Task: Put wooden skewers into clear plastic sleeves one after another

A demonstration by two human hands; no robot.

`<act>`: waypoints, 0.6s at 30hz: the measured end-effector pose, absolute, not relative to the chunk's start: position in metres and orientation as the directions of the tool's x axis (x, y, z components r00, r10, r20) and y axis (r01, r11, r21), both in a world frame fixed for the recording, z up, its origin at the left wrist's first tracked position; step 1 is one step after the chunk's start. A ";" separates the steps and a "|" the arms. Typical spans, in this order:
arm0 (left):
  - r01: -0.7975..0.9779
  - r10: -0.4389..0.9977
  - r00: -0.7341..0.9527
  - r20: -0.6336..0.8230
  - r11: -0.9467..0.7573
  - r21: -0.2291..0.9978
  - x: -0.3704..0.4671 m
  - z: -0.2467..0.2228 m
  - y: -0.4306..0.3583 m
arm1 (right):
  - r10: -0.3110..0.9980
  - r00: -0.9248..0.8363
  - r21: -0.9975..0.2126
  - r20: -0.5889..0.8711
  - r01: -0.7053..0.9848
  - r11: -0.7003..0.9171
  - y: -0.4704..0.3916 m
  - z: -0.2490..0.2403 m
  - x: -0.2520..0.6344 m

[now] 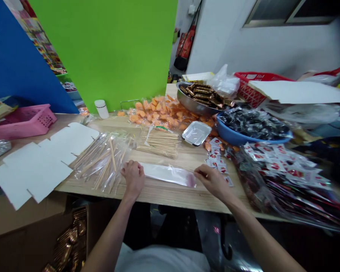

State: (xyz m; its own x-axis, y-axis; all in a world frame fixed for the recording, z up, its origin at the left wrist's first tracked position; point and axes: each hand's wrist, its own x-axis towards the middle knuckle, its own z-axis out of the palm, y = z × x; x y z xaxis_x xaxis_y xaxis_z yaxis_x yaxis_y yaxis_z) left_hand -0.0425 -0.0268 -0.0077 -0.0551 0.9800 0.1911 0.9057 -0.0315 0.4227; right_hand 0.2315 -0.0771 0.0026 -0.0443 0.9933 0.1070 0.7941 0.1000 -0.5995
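A long, flat clear plastic bag (167,174) lies on the wooden table, stretched between my hands. My left hand (133,176) is closed over its left end, with the fingers curled down. At the bag's right end, my right hand (214,181) is closed in a pinch by the corner; the fingertips are partly hidden. Just left of my left hand is a clear bag of loose wooden sticks (107,158). Behind the flat bag lies a pack of thin bamboo skewers (161,139). A foil tray (197,133) sits beyond my right hand, near small white-and-red sachets (215,155).
Orange wrapped pieces (161,111) spread along the back by a white bottle (101,109). To the right stand a metal bowl (184,99), a blue basin (229,132) and heaped sachets (289,162). White cardboard (45,162) and a pink basket (25,124) occupy the left.
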 end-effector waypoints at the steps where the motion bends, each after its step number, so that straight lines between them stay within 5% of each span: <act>1: 0.907 0.981 -0.045 0.186 -0.039 0.420 -0.043 -0.008 -0.027 | 0.995 -0.007 -0.641 0.104 0.764 0.073 -0.080 0.003 0.239; 4: 0.914 0.979 -0.016 0.204 -0.069 0.400 -0.039 -0.002 -0.029 | 0.995 0.057 -0.751 0.081 0.660 0.023 -0.087 0.007 0.255; 7: 0.910 0.924 0.039 0.379 -0.189 0.369 -0.028 0.022 -0.036 | 0.998 0.011 -0.770 0.060 0.636 0.039 -0.092 0.017 0.253; 10: 0.813 0.807 0.352 0.474 -0.515 0.273 -0.011 0.058 -0.044 | 0.992 -0.099 -0.718 0.079 0.685 0.125 -0.093 0.033 0.236; 14: 0.563 0.611 0.778 0.145 -0.781 0.268 0.010 0.084 -0.049 | 0.958 -0.252 -0.590 0.136 0.757 0.283 -0.096 0.051 0.205; 18: 0.553 0.612 0.790 -0.043 -0.679 0.482 0.014 0.073 -0.048 | 0.923 -0.347 -0.451 0.166 0.806 0.384 -0.101 0.064 0.192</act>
